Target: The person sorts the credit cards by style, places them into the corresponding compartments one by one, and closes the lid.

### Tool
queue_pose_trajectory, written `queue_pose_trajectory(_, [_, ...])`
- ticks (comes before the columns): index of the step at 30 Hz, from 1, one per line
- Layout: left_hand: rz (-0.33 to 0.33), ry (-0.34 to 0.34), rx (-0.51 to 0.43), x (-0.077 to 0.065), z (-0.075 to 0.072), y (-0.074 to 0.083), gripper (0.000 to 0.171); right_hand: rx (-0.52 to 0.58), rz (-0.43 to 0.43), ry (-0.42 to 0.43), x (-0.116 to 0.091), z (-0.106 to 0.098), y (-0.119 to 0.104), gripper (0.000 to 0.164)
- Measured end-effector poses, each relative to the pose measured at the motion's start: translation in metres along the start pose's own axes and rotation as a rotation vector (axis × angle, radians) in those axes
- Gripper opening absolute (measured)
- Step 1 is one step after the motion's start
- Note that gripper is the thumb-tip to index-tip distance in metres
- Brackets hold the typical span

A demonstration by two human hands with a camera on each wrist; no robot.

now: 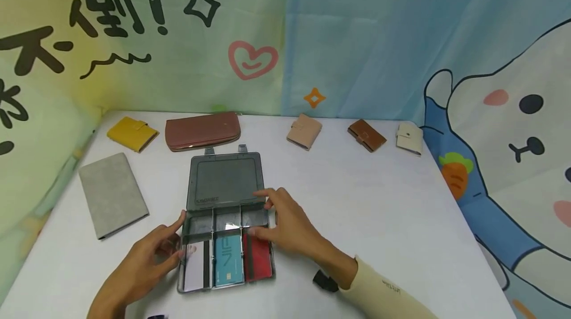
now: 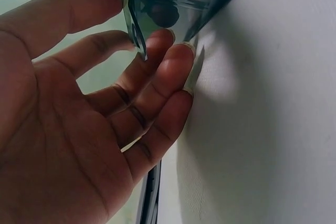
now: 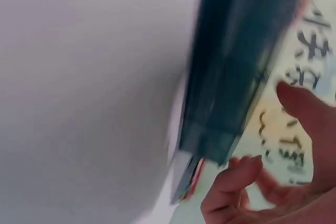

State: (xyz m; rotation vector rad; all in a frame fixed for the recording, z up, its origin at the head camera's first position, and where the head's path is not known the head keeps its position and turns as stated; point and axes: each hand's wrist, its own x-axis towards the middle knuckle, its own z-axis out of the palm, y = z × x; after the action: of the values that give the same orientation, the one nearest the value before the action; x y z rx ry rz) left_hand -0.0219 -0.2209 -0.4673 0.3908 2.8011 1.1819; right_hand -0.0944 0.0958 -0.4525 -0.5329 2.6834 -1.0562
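A smoky see-through card case [image 1: 212,259] lies on the table with its lid [image 1: 227,178] folded back. Its front compartments hold a white card [image 1: 194,267], a teal card [image 1: 229,259] and a red card [image 1: 258,259], while the rear ones show no cards. My left hand [image 1: 147,259] holds the case's left edge. In the left wrist view its thumb [image 2: 94,3] meets the rim and the other fingertips sit at the lower side near the table. Over the right side hovers my right hand [image 1: 285,220], index by the lid edge and thumb above the red card.
A grey flat cover [image 1: 113,195] lies left. Along the back are a yellow wallet [image 1: 132,133], a long reddish-brown zip wallet [image 1: 202,132], and beige [image 1: 305,131], brown [image 1: 367,134] and cream [image 1: 409,137] small wallets. A black object [image 1: 325,282] shows by my right wrist.
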Motion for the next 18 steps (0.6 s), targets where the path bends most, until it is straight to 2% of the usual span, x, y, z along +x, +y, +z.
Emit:
queue_pose_trajectory(4, [0.017, 0.011, -0.003, 0.0, 0.001, 0.002, 0.078, 0.268, 0.14, 0.003, 0.025, -0.012, 0.018, 0.077])
queue_pose_trajectory(8, [0.02, -0.006, -0.005, -0.003, 0.003, 0.007, 0.078, 0.569, 0.291, -0.074, 0.044, -0.017, 0.033, 0.071])
queue_pose_trajectory(10, [0.004, -0.027, -0.008, -0.003, 0.003, 0.01, 0.078, 0.672, 0.341, -0.102, 0.047, -0.018, 0.035, 0.067])
queue_pose_trajectory(14, [-0.058, -0.061, -0.01, -0.002, 0.004, 0.016, 0.078, 0.791, 0.351, -0.07, 0.048, -0.023, 0.034, 0.055])
queue_pose_trajectory(18, [-0.117, -0.067, -0.057, 0.001, 0.009, 0.019, 0.079, 0.898, 0.288, -0.017, 0.045, -0.033, 0.027, 0.049])
